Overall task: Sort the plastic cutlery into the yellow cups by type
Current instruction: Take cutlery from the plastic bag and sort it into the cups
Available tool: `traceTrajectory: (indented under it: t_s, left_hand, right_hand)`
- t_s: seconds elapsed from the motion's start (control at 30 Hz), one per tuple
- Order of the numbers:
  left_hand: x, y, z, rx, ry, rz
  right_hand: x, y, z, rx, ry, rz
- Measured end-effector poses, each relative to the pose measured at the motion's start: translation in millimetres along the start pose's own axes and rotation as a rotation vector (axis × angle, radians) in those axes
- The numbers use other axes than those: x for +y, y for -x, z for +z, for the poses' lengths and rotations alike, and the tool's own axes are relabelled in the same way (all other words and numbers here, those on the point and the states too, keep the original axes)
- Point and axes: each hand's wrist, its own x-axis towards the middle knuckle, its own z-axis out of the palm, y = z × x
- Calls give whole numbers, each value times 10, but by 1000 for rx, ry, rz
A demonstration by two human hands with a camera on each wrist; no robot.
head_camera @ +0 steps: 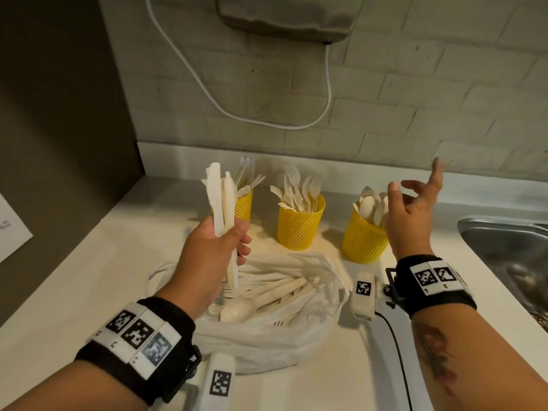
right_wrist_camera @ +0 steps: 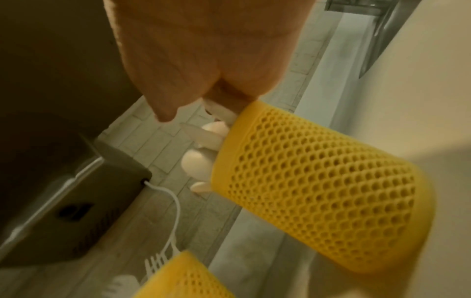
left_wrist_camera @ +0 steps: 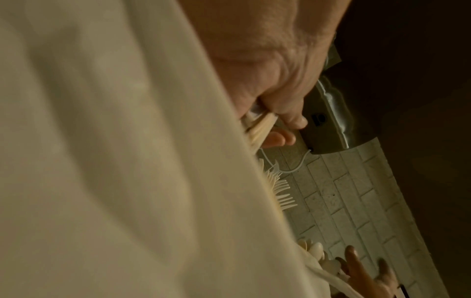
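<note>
Three yellow mesh cups stand in a row on the counter: the left cup (head_camera: 243,206) partly behind my left hand, the middle cup (head_camera: 299,225) full of forks, the right cup (head_camera: 364,240) (right_wrist_camera: 318,181) holding spoons. My left hand (head_camera: 221,244) (left_wrist_camera: 277,84) grips a bundle of white plastic knives (head_camera: 221,200) upright in front of the left cup. My right hand (head_camera: 413,207) hovers over the spoon cup with fingers spread and nothing in them. More cutlery (head_camera: 267,295) lies in a white plastic bag (head_camera: 267,336) near the front.
A steel sink (head_camera: 510,250) lies at the right. A white cable (head_camera: 296,126) hangs on the brick wall under a grey appliance (head_camera: 284,19). A dark side panel (head_camera: 65,114) closes the left. White marker-tagged devices (head_camera: 364,292) lie beside the bag.
</note>
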Motion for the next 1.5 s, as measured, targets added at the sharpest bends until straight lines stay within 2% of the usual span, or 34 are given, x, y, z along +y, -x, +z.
traceTrajectory:
  t_s: [0.07, 0.13, 0.2, 0.27, 0.3, 0.33, 0.37, 0.47, 0.5, 0.53, 0.7, 0.83, 1.03, 1.13, 1.23, 1.33, 1.4, 1.5]
  left_hand:
    - [23, 24, 27, -39, 15, -26]
    - [39, 44, 37, -65, 23, -43]
    - [52, 56, 24, -91, 53, -64]
    - [61, 62, 9, -122, 58, -67]
    - [63, 60, 8, -132, 58, -68]
    - [62, 56, 8, -141, 65, -71]
    - [61, 54, 20, -152, 72, -77]
    - [55, 46, 72, -214, 46, -87]
    - [55, 46, 91, -245, 28, -86]
    - [55, 52, 101, -269, 8, -82]
    - [65, 95, 24, -272, -66, -52]
    - [44, 105, -10, -251, 5, -74]
    - [22, 82, 47, -248, 66, -133]
    - [40, 75, 14, -254, 25, -99]
    - [72, 89, -1, -288, -94, -23]
    - [45, 85, 15, -261, -87, -27]
    - [5, 73, 10, -208, -28, -40]
    - [-23, 26, -17, -88, -127, 18]
  right_hand:
    - [59, 27, 20, -91, 265, -54]
    - [98, 66, 30, -138, 365, -53]
    - [-32, 105, 15, -36, 354, -90]
    - [-357, 177, 12, 152, 331, -217]
    - [-569, 240, 35, 185, 300, -283]
    - [-801, 322, 81, 131, 262, -320]
    - [-1021, 423, 158, -6, 227, -304]
    - [-1380, 782, 493, -601, 215, -43]
    - [-1401, 889, 599, -719, 179, 41]
    - [-1387, 969, 686, -767, 138, 90]
    - [-1294, 1044, 851, -741, 56, 165]
    - [-1277, 1037, 867, -780, -28, 270]
    - [-1267, 1032, 855, -850, -355, 458]
    - [-1263, 1034, 857, -856, -392, 461]
    - [-1219, 1051, 892, -848, -313, 389]
    - [-1172, 1052, 941, -795, -271, 411]
    - [-1192, 1039, 957, -713, -412, 517]
    - [-1229, 970, 943, -468, -690, 665]
